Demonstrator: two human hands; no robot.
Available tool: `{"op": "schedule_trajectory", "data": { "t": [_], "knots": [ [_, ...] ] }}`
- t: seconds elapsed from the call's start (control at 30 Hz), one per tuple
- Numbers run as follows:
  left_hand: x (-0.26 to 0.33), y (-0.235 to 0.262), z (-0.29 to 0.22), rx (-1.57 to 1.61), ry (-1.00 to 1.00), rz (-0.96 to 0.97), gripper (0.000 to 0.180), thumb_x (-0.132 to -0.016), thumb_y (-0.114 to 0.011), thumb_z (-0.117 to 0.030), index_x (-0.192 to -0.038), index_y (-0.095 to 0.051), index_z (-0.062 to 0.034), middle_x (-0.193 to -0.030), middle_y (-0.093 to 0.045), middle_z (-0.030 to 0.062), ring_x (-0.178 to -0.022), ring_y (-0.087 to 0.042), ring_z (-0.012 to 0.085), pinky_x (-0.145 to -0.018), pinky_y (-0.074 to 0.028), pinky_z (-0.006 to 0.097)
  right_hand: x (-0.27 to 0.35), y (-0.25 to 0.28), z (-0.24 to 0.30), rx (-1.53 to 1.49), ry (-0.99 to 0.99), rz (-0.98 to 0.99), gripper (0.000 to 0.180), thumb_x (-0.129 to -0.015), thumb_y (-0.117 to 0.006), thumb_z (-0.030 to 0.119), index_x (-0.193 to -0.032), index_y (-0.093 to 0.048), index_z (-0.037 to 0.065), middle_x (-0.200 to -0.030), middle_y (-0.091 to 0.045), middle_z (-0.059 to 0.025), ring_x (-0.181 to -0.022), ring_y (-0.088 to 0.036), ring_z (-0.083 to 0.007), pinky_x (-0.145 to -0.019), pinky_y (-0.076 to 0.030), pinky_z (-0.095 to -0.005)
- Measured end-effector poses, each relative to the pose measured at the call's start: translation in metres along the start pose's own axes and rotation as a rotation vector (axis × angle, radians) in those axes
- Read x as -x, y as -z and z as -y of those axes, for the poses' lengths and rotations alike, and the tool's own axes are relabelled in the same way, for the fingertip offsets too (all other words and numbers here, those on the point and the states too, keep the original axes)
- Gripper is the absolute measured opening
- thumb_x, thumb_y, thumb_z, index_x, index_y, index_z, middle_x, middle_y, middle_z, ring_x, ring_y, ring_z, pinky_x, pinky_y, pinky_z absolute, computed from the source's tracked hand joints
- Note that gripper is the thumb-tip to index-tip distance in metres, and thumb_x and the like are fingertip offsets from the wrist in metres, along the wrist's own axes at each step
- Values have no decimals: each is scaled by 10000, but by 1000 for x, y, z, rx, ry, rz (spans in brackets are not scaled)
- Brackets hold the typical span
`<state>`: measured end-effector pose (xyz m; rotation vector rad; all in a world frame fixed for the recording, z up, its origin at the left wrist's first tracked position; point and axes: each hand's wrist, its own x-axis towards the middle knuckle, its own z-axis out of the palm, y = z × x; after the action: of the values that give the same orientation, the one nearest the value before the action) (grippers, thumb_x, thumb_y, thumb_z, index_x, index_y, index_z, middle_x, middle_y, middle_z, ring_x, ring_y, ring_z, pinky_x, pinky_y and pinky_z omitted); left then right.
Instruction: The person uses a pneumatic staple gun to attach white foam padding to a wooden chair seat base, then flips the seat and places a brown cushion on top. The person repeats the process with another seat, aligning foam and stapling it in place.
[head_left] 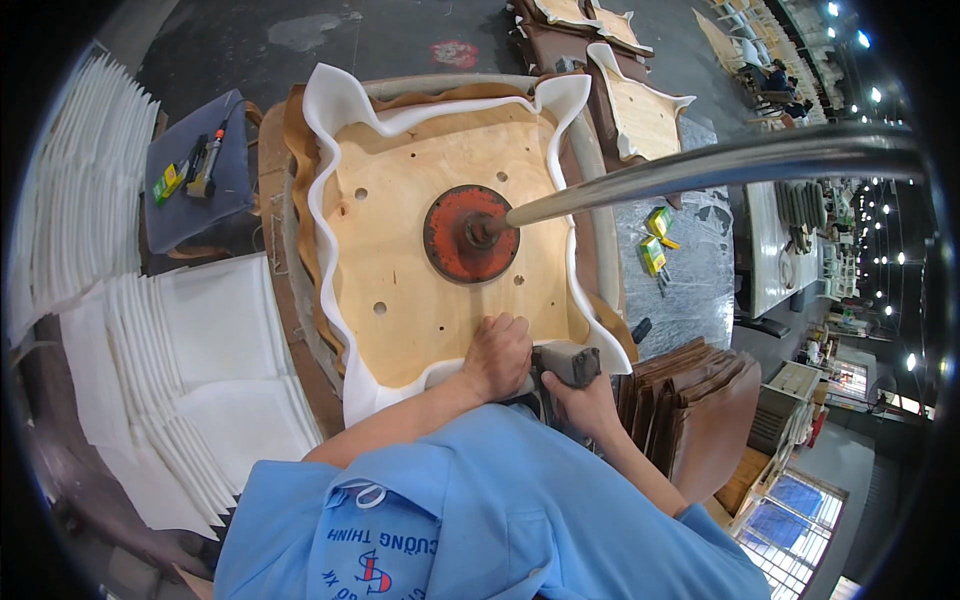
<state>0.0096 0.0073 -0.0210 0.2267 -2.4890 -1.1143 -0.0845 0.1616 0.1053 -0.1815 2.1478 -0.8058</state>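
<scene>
Our right hand (586,402) grips a tool (566,363) at the near edge of the board (395,245); our left hand (499,358) curls alongside, grasp unclear.

Tan cover (298,132) on grey-rimmed worktable (602,230)

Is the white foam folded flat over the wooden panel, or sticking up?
Mostly sticking up: the white foam borders the wooden panel, its far corners raised in points. The left hand partly hides the near edge.
</scene>
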Motion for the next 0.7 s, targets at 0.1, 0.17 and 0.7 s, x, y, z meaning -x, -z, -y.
{"op": "schedule_trajectory", "data": {
  "t": [0.1,0.17,0.7],
  "knots": [
    [-5,8,4,-67,49,120,155,-912,-722,-205,-872,-702,-57,-899,-634,134,-921,-632,359,-844,-480,498,-6,-1,-11,107,176,-26,368,-980,-892,214,-1240,-738,2,-927,-772,-78,-681,-713,-157,-610,-572,-350],
    [-12,32,6,104,253,221,221,-955,-728,-245,-939,-720,-25,-897,-678,167,-925,-679,383,-856,-520,499,-10,0,-13,125,288,-52,394,-976,-897,223,-1268,-740,10,-960,-784,-88,-697,-723,-159,-624,-588,-349],
    [41,94,-10,-443,126,686,187,-936,-724,-205,-968,-829,-54,-1066,-751,181,-1017,-718,382,-923,-551,514,-18,31,14,192,106,-26,344,-948,-880,243,-1124,-745,-20,-797,-760,-109,-607,-723,-206,-572,-577,-389]
  ]
}}
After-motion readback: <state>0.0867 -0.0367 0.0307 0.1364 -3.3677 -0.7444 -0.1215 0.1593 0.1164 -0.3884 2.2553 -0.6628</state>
